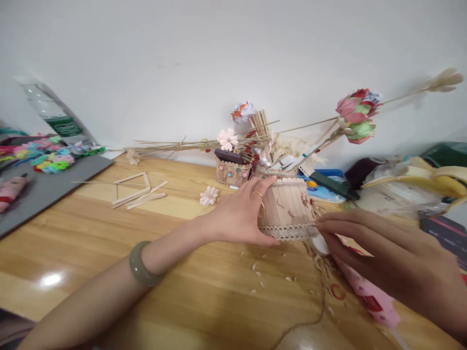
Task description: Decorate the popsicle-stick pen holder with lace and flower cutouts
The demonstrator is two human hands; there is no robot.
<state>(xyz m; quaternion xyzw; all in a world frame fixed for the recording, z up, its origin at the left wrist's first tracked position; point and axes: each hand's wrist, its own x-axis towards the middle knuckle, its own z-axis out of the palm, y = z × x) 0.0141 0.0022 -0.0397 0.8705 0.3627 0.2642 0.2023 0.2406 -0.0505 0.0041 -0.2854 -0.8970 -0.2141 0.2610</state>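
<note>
A small holder made of pale wooden craft sticks [282, 201] stands in front of me, with a strip of white lace [292, 232] round its lower edge. My left hand [242, 211] grips the holder's left side, thumb low on the lace and fingers along the top rim. At the holder's right end, my right hand [379, 248] has its fingertips pinched together, touching the end of the lace. Small dried red bits and curled pieces sit on the holder's front. A brown twine [322, 291] trails down the table below.
A decorated stick basket [231, 172], dried stems and paper flowers [359, 109] stand against the wall. Loose craft sticks [134, 194] and a cream flower [209, 195] lie left. A bottle [54, 112] is far left; a pink patterned item [375, 296] and a red ring [338, 291] lie right.
</note>
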